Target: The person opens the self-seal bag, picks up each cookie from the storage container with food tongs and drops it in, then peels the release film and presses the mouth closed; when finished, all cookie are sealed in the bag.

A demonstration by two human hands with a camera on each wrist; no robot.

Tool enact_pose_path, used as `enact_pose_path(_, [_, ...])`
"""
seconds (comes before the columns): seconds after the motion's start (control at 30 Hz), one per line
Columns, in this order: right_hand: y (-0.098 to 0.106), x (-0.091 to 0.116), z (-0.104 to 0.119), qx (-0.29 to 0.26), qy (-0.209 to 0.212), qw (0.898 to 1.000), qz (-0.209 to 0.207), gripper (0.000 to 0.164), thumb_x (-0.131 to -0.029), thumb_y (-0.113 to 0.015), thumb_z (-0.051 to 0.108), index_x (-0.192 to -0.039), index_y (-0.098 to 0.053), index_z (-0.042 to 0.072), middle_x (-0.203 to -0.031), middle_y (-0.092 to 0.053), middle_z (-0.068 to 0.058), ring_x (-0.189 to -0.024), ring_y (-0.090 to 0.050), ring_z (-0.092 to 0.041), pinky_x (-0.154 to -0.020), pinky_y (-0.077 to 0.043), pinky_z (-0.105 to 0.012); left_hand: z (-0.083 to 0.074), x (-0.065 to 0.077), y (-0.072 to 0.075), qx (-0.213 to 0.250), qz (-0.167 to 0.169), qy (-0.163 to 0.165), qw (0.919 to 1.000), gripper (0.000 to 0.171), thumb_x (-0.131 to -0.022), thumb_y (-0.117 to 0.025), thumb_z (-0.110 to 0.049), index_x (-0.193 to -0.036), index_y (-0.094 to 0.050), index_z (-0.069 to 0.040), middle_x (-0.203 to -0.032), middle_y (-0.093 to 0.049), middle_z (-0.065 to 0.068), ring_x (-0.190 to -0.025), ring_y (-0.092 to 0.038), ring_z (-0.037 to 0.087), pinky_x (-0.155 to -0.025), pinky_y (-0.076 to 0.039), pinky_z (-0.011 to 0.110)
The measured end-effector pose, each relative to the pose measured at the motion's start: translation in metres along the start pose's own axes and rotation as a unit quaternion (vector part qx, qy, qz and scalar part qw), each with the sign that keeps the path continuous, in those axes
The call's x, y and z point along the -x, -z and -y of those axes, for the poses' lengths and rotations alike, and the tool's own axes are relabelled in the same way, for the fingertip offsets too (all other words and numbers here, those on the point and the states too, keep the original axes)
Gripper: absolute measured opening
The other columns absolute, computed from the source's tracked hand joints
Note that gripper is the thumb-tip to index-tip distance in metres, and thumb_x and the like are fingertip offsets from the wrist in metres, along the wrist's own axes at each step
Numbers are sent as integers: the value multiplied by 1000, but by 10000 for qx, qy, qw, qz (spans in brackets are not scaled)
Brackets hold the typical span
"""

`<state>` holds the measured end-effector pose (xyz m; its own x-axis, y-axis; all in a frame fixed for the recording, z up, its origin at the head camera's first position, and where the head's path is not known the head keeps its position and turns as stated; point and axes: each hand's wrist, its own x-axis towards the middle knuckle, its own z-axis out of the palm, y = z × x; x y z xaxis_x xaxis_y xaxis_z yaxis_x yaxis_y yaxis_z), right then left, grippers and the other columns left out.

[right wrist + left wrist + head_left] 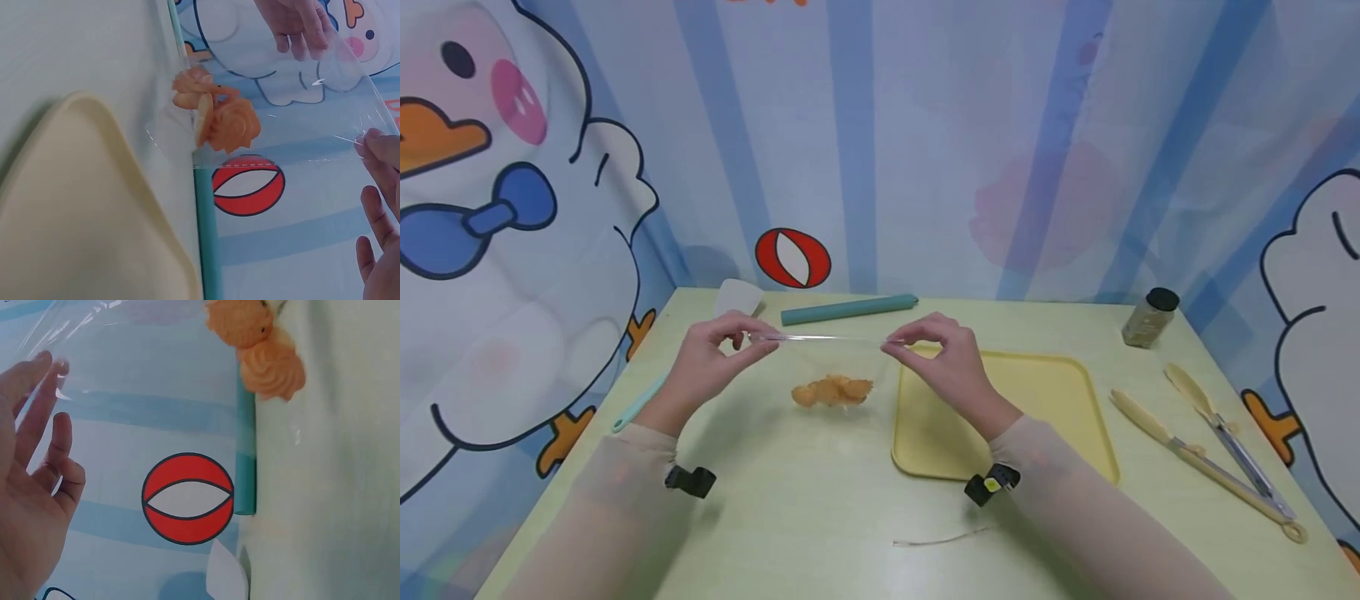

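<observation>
Both hands stretch the mouth of a clear plastic bag (831,358) level above the table. My left hand (718,350) pinches one top corner between thumb and forefinger; my right hand (953,367) pinches the other. Several golden swirled cookies (832,390) lie bunched at the bottom of the bag. In the right wrist view the cookies (231,125) show through the film, with the left hand (297,28) beyond. The left wrist view shows the cookies (272,365) at the top, and the left hand's (40,481) other fingers loosely bent.
A yellow tray (1052,392) lies under and beyond the right hand. Behind are a teal rod (848,309) and a white flat piece (739,297). Right: a black-lidded jar (1150,318) and yellow-tipped tongs (1150,418). A thin tie (936,541) lies in front, a teal handle (638,406) left.
</observation>
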<state>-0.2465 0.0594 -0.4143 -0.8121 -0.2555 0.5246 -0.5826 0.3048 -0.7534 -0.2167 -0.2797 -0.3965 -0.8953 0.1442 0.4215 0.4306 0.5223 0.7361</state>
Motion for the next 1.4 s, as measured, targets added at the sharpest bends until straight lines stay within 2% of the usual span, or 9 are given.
enact_pose_path(0.17, [10, 6, 10, 46, 538, 9985, -71, 17, -87, -85, 23, -102, -80, 18, -93, -76, 6, -92, -66, -11, -95, -46, -41, -9, 4, 9, 193, 218, -195, 9994, 13, -91, -80, -11, -104, -79, -15, -93, -69, -7, -84, -57, 11, -73, -45, 24])
enact_pose_path(0.3, [16, 19, 21, 112, 753, 9971, -13, 19, -85, -87, 18, -102, -80, 19, -90, -75, 6, -91, -65, -11, -100, -38, -39, -16, 12, 16, 483, 627, -322, 9963, 16, -91, -78, -6, -106, -76, -12, -91, -69, -6, -78, -59, 13, -71, -50, 23])
enact_pose_path(0.4, [18, 29, 28, 75, 675, 9975, 184, 19, -84, -87, 18, -101, -79, 20, -91, -75, 7, -94, -62, -12, -103, -33, -43, -17, 16, 19, 715, 976, -477, 9915, 17, -92, -75, -2, -108, -73, -8, -93, -71, 0, -77, -64, 14, -69, -53, 25])
enact_pose_path(0.5, [17, 30, 25, 104, 354, 9981, 496, 19, -85, -87, 21, -102, -79, 23, -91, -75, 10, -91, -65, -10, -106, -31, -43, -12, 14, 20, 765, 1210, -398, 9889, 17, -95, -71, -2, -111, -71, -6, -94, -73, 6, -80, -68, 14, -71, -56, 25])
enact_pose_path(0.77, [-2, 8, -22, -40, -784, 9913, 1057, 14, -91, -81, 20, -105, -78, 23, -98, -76, 5, -90, -66, -14, -90, -52, -44, 32, 3, 11, 534, 1340, 560, 9880, 18, -99, -70, -16, -114, -68, -7, -102, -72, 4, -87, -69, 22, -78, -57, 26])
enact_pose_path(0.93, [-15, -6, -44, 33, -844, 9893, 1189, 19, -91, -81, 19, -109, -77, 16, -103, -77, -2, -94, -68, -20, -94, -53, -52, 57, -4, 3, 149, 1236, 937, 9878, 24, -99, -71, -28, -117, -68, -13, -112, -68, 4, -86, -61, 25, -72, -52, 28])
enact_pose_path(1.07, [-23, -19, -55, 544, -759, 9863, 1356, 20, -91, -81, 20, -109, -77, 13, -102, -78, -3, -90, -71, -19, -97, -50, -50, 72, -16, -5, -233, 1230, 1242, 9843, 28, -98, -72, -33, -119, -69, -15, -117, -68, 3, -91, -59, 25, -74, -51, 29])
enact_pose_path(1.23, [-30, -29, -72, 1061, -982, 9786, 1465, 13, -92, -79, 22, -104, -79, 17, -92, -77, 3, -84, -69, -11, -97, -44, -42, 94, -30, -16, -110, 1310, 1183, 9842, 24, -97, -74, -21, -117, -70, -9, -113, -72, 10, -89, -61, 21, -75, -50, 26])
enact_pose_path(1.4, [-36, -33, -86, 1306, -1227, 9712, 1570, 10, -90, -80, 26, -100, -80, 22, -92, -76, 7, -82, -65, -9, -101, -34, -46, 109, -37, -26, -16, 1436, 1074, 9838, 20, -95, -75, -14, -112, -70, -4, -108, -71, 16, -81, -58, 19, -69, -48, 25])
